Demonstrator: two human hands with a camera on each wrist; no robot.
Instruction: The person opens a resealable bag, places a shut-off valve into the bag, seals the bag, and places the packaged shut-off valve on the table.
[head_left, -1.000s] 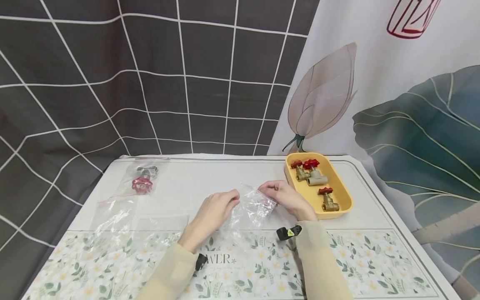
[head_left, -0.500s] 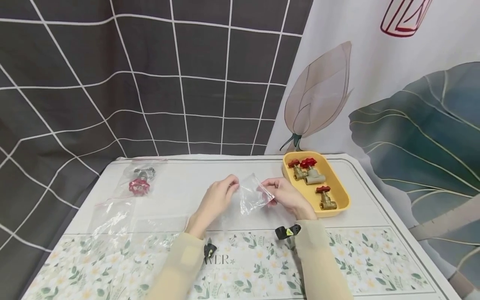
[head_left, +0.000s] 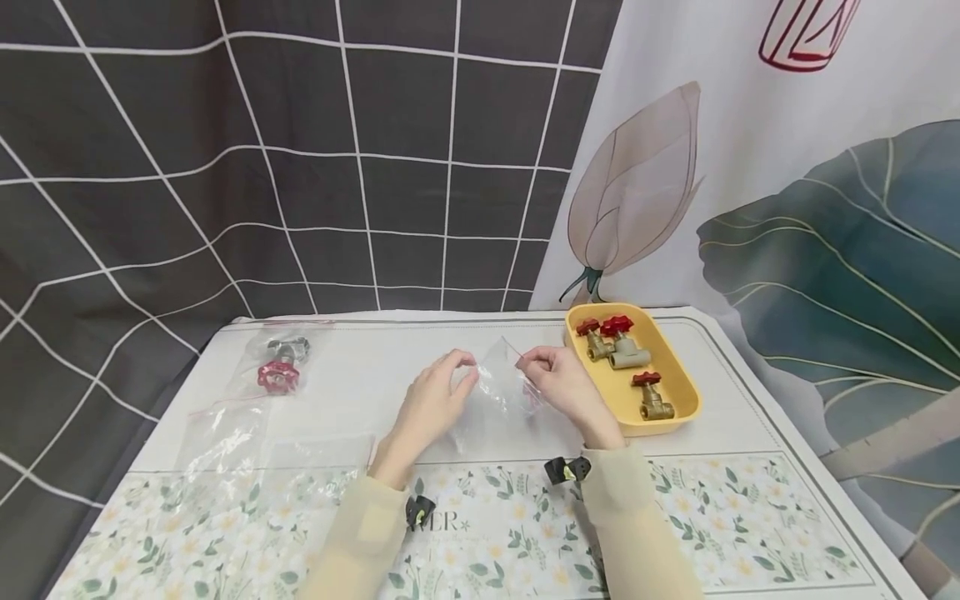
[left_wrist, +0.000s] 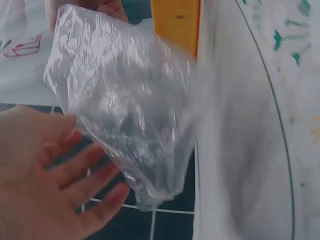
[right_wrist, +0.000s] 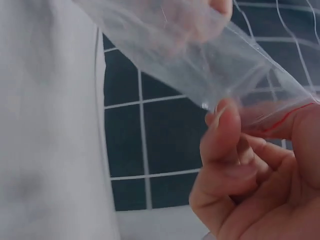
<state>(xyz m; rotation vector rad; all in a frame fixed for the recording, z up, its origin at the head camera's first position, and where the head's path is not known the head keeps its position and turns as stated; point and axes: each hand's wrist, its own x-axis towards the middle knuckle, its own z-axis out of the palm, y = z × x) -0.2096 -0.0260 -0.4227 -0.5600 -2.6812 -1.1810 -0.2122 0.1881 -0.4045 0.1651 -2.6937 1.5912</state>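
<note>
From here, a clear bag [head_left: 495, 396] is hanging between the two hands, raised over the surface [head_left: 375, 358], to the right of the left hand [head_left: 431, 400] and leftward from the tips of the right hand [head_left: 566, 390]. The right is the nearer, being right on the bag: its fingers [right_wrist: 222, 132] are pinching the film beside a red line [right_wrist: 285, 121] that is slanting along one edge. In the left wrist view, the film's length is sloping down from the right hand past the left. The left fingers [left_wrist: 105, 207] are standing spread, holding nothing I can make out; whether they are touching the film, I cannot tell. A yellow tray [head_left: 617, 390] is sitting just beside the right hand.
</note>
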